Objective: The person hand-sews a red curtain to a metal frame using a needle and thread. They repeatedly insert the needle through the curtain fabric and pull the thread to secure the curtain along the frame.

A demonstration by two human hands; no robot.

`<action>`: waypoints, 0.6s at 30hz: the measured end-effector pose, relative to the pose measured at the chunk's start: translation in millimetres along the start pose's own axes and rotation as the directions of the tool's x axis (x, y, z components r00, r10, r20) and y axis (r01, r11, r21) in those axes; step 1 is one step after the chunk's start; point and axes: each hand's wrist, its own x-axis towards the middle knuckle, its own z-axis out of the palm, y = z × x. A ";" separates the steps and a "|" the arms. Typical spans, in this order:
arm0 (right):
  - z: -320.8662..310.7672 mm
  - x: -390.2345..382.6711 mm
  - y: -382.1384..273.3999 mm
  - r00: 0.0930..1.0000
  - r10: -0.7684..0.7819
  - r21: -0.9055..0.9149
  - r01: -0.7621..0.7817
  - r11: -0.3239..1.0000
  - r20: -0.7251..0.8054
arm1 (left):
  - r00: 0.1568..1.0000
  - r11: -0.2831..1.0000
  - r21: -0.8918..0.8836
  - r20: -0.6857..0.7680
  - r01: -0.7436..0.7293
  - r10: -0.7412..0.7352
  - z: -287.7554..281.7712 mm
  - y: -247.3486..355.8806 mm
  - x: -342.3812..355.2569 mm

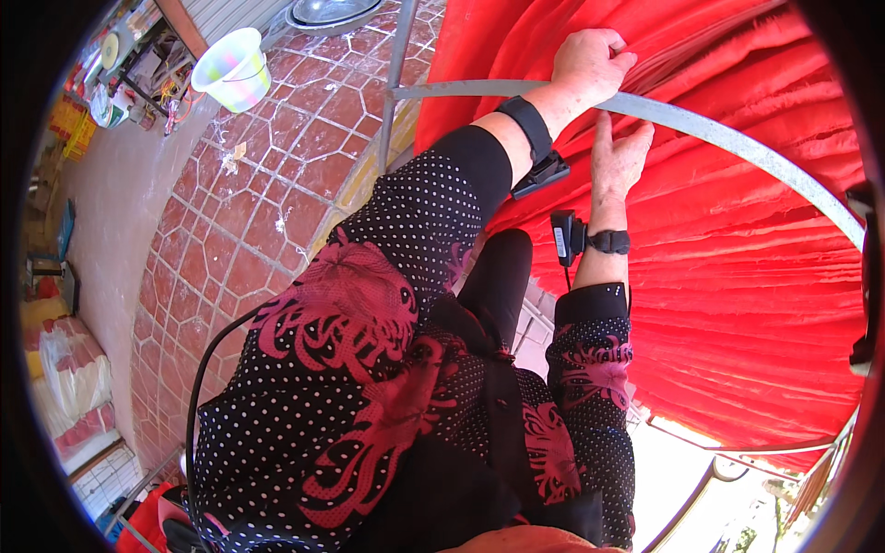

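Observation:
A large red cloth (737,304), gathered in many folds, fills the right side. In front of it curves a grey metal bar (737,138). My left hand (590,66) reaches over the bar, fingers curled in a pinch at the red folds. Below the bar is my right hand (619,158), its thumb and fingers apart against the cloth; its fingertips reach close to the bar's lower edge. Each wrist wears a black strap with a small black device.
An upright metal post (392,92) joins the bar's left end. On the red tiled floor (240,221) stand a pale checked bucket (232,72) and metal basins (334,11). Cluttered shelves (138,69) and wrapped bundles (74,369) line the left. A black cable (195,396) runs beside my body.

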 end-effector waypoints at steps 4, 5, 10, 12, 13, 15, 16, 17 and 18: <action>5.1 0.8 16.8 0.998 0.039 -0.060 -0.036 0.998 0.042 | 1.000 1.000 -0.001 0.008 -0.010 0.010 -5.4 2.8 -1.9; 4.8 -1.9 24.3 0.993 0.090 -0.047 -0.086 0.995 0.079 | 0.998 1.000 0.005 0.055 0.029 -0.029 -6.5 3.5 -1.8; 8.2 -23.0 58.5 0.988 0.137 -0.050 -0.134 0.990 0.071 | 0.999 0.999 -0.008 -0.018 -0.042 0.042 -3.8 -0.1 -1.7; 9.7 -32.1 66.9 0.987 0.150 -0.066 -0.146 0.987 0.064 | 0.996 0.997 -0.019 -0.052 -0.078 0.077 0.1 -4.3 -2.2; 10.7 -36.1 69.6 0.986 0.155 -0.073 -0.150 0.986 0.061 | 0.995 0.996 -0.019 -0.056 -0.083 0.082 1.1 -6.4 -2.0; 12.6 -42.6 73.4 0.986 0.160 -0.119 -0.152 0.981 0.057 | 0.994 0.996 0.005 -0.057 -0.092 0.092 2.5 -9.2 -1.0; 13.5 -45.2 74.8 0.986 0.156 -0.135 -0.147 0.980 0.055 | 0.994 0.996 0.000 -0.060 -0.090 0.090 2.7 -9.8 -1.3; 14.5 -47.6 76.0 0.984 0.165 -0.157 -0.153 0.976 0.062 | 0.994 0.996 -0.005 -0.064 -0.089 0.088 2.6 -9.8 -1.4; 15.7 -49.9 77.3 0.984 0.167 -0.171 -0.154 0.973 0.068 | 0.994 0.996 -0.010 -0.069 -0.089 0.088 2.2 -9.4 -1.6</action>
